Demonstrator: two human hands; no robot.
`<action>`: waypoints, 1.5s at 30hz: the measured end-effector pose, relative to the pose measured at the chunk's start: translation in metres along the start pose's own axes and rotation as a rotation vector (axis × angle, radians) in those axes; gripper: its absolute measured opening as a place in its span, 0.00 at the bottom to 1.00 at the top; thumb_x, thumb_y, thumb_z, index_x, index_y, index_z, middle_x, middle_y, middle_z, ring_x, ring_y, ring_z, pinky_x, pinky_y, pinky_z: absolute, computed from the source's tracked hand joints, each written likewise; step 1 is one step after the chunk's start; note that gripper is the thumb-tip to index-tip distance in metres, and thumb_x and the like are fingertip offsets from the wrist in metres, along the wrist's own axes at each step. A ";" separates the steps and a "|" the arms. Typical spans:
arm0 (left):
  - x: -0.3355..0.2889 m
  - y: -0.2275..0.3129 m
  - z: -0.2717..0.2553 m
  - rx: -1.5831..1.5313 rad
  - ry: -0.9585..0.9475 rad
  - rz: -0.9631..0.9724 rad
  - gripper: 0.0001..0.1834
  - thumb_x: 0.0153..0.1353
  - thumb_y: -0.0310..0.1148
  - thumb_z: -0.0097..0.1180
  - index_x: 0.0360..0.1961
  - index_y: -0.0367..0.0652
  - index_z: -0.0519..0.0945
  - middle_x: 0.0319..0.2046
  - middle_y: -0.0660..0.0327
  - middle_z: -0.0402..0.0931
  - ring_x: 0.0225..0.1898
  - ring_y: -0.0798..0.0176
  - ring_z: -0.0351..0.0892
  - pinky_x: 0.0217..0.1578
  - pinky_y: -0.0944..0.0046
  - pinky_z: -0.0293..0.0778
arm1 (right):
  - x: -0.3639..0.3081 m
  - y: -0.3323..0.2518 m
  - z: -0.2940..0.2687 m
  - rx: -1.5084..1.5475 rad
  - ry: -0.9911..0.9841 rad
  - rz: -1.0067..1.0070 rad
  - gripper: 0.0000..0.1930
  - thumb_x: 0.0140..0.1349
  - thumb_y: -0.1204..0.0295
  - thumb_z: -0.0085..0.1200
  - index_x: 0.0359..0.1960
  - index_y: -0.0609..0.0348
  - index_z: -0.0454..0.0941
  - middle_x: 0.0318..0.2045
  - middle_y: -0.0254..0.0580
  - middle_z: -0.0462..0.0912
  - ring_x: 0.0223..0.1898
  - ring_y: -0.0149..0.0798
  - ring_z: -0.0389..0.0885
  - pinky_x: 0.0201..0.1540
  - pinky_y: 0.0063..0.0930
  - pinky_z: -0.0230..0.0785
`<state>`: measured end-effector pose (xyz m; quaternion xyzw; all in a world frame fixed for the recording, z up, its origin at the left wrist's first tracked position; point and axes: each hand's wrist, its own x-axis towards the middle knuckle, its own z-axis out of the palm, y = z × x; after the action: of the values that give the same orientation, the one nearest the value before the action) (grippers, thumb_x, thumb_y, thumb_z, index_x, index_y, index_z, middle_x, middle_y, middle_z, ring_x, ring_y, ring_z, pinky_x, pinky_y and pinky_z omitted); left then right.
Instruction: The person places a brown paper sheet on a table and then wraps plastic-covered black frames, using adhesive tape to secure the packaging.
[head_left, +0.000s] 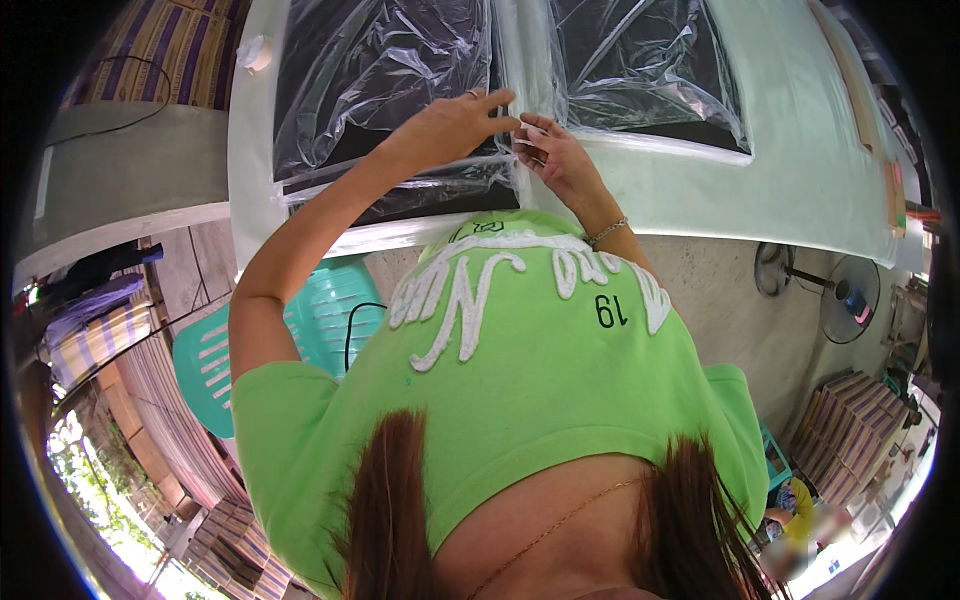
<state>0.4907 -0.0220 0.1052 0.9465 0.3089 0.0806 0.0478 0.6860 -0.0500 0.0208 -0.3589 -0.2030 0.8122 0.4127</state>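
Two dark flat panels lie side by side under crinkled clear plastic film, the left panel (pixel 340 110) and the right panel (pixel 650 75). Over the strip between them my two hands nearly meet. My left hand (pixel 447 127) has its index finger and thumb apart, with no object visible between them. My right hand (pixel 562 165) is palm partly up, its fingers curled close to the left hand's thumb. Something small and whitish shows at its fingertips, too small to name. Loose film lies just beneath both hands.
The panels rest on a pale table (pixel 820 180). A small white roll (pixel 253 53) stands at its left edge. A green plastic chair (pixel 210 370) is below left, a fan (pixel 850 298) to the right. Striped stacks (pixel 850 425) and a person in yellow (pixel 797 510) are lower right.
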 end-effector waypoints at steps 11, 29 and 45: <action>0.018 -0.009 0.026 -0.078 -0.249 0.102 0.16 0.52 0.25 0.50 0.44 0.49 0.72 0.44 0.60 0.66 0.42 0.50 0.73 0.38 0.57 0.76 | -0.030 0.009 -0.046 0.118 0.236 0.002 0.15 0.60 0.75 0.48 0.50 0.57 0.68 0.37 0.37 0.75 0.38 0.33 0.74 0.46 0.27 0.67; 0.024 -0.017 0.030 -0.150 -0.227 0.204 0.12 0.53 0.25 0.47 0.40 0.49 0.70 0.42 0.60 0.66 0.40 0.50 0.73 0.37 0.54 0.75 | -0.032 0.021 -0.056 0.136 0.251 -0.007 0.14 0.61 0.75 0.48 0.49 0.56 0.69 0.37 0.36 0.75 0.37 0.33 0.75 0.44 0.26 0.69; 0.020 -0.027 0.029 -0.171 -0.200 0.252 0.11 0.55 0.25 0.46 0.39 0.52 0.70 0.42 0.61 0.65 0.41 0.52 0.73 0.37 0.57 0.77 | -0.028 0.026 -0.060 0.126 0.262 0.001 0.14 0.61 0.75 0.48 0.49 0.58 0.68 0.37 0.37 0.75 0.36 0.33 0.75 0.44 0.27 0.69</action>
<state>0.4963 0.0103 0.0751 0.9735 0.1735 0.0176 0.1482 0.7285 -0.0858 -0.0230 -0.4354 -0.0960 0.7696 0.4571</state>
